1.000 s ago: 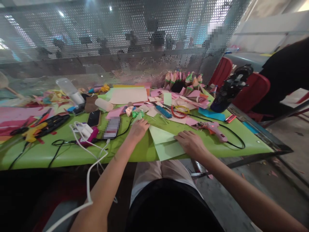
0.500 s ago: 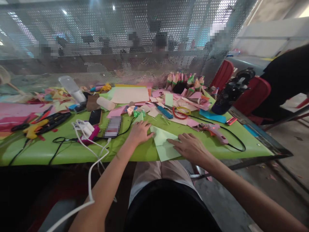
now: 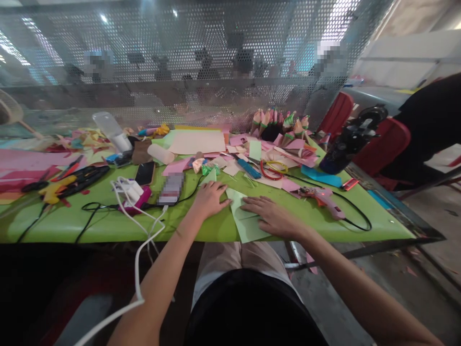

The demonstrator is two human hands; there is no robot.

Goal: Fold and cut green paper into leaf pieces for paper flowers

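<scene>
A pale green sheet of paper [image 3: 248, 229], partly folded over, lies at the table's front edge. Across its upper fold rests my right hand [image 3: 270, 215], fingers stretched flat and pointing left. My left hand [image 3: 212, 198] lies open on the table at the paper's left corner, its thumb near that corner. A smaller pale green piece of paper [image 3: 211, 177] shows just beyond the left fingertips. To the right of both hands is a pink glue gun [image 3: 326, 201] with a black cord.
On the green table [image 3: 198, 232] are a phone [image 3: 145, 173], a magenta power adapter [image 3: 139, 199] with white cables, a yellow glue gun [image 3: 59, 190], a blue cutter [image 3: 249, 168] and paper scraps. Paper cones [image 3: 266, 122] stand at the back; a dark bottle [image 3: 347, 142] is at right.
My right hand has slid left and up over the folded paper, covering more of its flap. My left hand stays by the corner. The whole view has shifted slightly.
</scene>
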